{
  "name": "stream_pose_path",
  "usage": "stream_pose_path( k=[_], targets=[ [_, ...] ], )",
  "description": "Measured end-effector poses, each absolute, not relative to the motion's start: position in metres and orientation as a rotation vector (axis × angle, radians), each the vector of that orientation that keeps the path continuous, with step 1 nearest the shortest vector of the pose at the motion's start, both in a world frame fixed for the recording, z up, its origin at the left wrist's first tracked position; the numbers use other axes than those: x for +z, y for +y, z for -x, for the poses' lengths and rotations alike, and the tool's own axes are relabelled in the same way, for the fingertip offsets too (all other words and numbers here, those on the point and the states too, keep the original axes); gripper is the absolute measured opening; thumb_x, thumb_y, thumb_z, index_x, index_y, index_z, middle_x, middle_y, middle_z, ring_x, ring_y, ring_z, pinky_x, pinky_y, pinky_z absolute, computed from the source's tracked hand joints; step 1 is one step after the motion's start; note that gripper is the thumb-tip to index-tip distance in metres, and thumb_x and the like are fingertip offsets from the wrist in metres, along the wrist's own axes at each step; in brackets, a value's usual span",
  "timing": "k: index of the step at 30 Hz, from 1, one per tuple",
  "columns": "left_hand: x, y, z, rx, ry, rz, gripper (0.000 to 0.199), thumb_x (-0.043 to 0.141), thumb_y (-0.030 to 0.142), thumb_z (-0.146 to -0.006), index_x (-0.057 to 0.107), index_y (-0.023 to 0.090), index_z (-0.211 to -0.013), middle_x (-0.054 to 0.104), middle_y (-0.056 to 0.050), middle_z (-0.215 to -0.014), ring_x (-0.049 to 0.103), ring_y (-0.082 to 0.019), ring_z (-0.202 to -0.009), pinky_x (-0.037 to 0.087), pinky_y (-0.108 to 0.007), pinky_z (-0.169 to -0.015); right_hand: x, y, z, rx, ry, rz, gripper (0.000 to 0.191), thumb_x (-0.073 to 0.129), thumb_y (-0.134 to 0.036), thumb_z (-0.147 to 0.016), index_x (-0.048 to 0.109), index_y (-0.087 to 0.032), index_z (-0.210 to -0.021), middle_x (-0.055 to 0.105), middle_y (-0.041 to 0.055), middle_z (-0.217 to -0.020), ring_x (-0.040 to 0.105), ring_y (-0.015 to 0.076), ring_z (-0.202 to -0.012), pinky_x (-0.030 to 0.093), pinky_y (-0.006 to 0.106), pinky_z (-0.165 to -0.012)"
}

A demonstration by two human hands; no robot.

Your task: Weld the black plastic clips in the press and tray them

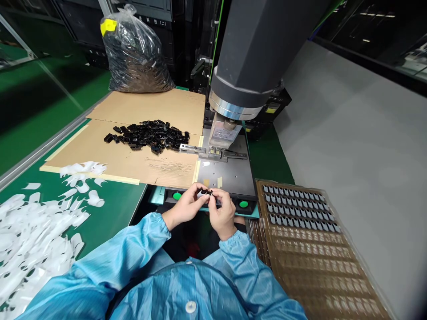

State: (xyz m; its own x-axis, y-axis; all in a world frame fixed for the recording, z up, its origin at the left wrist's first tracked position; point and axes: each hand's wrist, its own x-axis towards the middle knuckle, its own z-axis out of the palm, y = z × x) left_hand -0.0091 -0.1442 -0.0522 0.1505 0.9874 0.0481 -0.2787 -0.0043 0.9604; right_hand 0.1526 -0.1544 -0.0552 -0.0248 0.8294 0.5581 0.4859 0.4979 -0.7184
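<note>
Close together in front of the machine's metal plate [230, 178], my left hand [187, 203] and my right hand [223, 212] pinch a small black plastic part [206, 192] between the fingertips. A bit of white shows beside the part, but the fingers cover most of it. Beyond my hands, a heap of similar black parts [150, 135] lies on a cardboard sheet [167, 169]. White curved film pieces [36, 235] are piled on the green table at the left. To the right, a clear brown tray [300, 249] holds rows of parts with pale faces [296, 206].
A press head [227, 131] with a metal fixture bar [213, 153] stands over the plate. Two green buttons [176, 195] sit on the plate's front edge, either side of my hands. A full plastic bag [136, 58] with a yellow label rests on the cardboard's far end.
</note>
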Motion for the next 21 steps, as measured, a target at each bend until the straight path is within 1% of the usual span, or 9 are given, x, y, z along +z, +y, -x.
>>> stream_pose_path(
  k=[3,6,9,12,15,21],
  targets=[
    [-0.0544,-0.1484,0.01,1.288,0.98,-1.289,0.024,0.079,0.034,-0.093,0.07,0.022,-0.113,0.068,-0.008,-0.113,0.063,-0.023,-0.107,0.049,-0.037,-0.102,-0.0579,-0.1531,-0.1533,0.485,-1.631,1.178,0.008,0.058,-0.025,-0.104,0.063,-0.025,-0.111,0.078,0.0101,-0.113,0.078,0.0256,-0.103,0.067,0.043,-0.089],
    [-0.0524,-0.1512,0.0122,1.307,1.009,-1.437,0.021,0.078,0.029,-0.093,0.073,0.024,-0.113,0.069,-0.01,-0.114,0.063,-0.027,-0.11,0.047,-0.041,-0.105,-0.0571,-0.1526,-0.1531,0.517,-1.614,1.2,0.008,0.058,-0.023,-0.103,0.063,-0.025,-0.108,0.079,0.0089,-0.112,0.079,0.024,-0.098,0.068,0.04,-0.086],
    [-0.0481,-0.1525,0.0135,1.315,1.004,-1.496,0.018,0.076,0.028,-0.094,0.073,0.025,-0.112,0.069,-0.012,-0.114,0.063,-0.029,-0.111,0.047,-0.044,-0.106,-0.0559,-0.1529,-0.1526,0.531,-1.617,1.184,0.009,0.057,-0.022,-0.102,0.062,-0.025,-0.108,0.079,0.0089,-0.114,0.08,0.0235,-0.098,0.068,0.04,-0.087],
    [-0.0449,-0.1532,0.0135,1.311,0.993,-1.456,0.018,0.079,0.03,-0.092,0.074,0.025,-0.109,0.069,-0.012,-0.113,0.063,-0.03,-0.111,0.047,-0.047,-0.107,-0.057,-0.1531,-0.1527,0.533,-1.613,1.182,0.009,0.058,-0.022,-0.101,0.062,-0.025,-0.108,0.079,0.0092,-0.115,0.08,0.0233,-0.099,0.069,0.039,-0.087],
    [-0.0448,-0.1535,0.0131,1.291,0.984,-1.45,0.018,0.08,0.032,-0.091,0.074,0.025,-0.108,0.068,-0.012,-0.112,0.063,-0.03,-0.109,0.048,-0.047,-0.107,-0.0598,-0.1532,-0.1535,0.51,-1.611,1.204,0.007,0.059,-0.021,-0.1,0.061,-0.025,-0.105,0.08,0.0089,-0.115,0.08,0.0236,-0.098,0.069,0.039,-0.084],
    [-0.0487,-0.1533,0.0128,1.297,0.997,-1.525,0.017,0.076,0.029,-0.094,0.073,0.026,-0.11,0.069,-0.012,-0.112,0.064,-0.029,-0.108,0.048,-0.045,-0.104,-0.0623,-0.1535,-0.155,0.486,-1.629,1.21,0.005,0.058,-0.022,-0.101,0.061,-0.025,-0.103,0.08,0.009,-0.114,0.08,0.0245,-0.101,0.069,0.039,-0.084]
  ],
)
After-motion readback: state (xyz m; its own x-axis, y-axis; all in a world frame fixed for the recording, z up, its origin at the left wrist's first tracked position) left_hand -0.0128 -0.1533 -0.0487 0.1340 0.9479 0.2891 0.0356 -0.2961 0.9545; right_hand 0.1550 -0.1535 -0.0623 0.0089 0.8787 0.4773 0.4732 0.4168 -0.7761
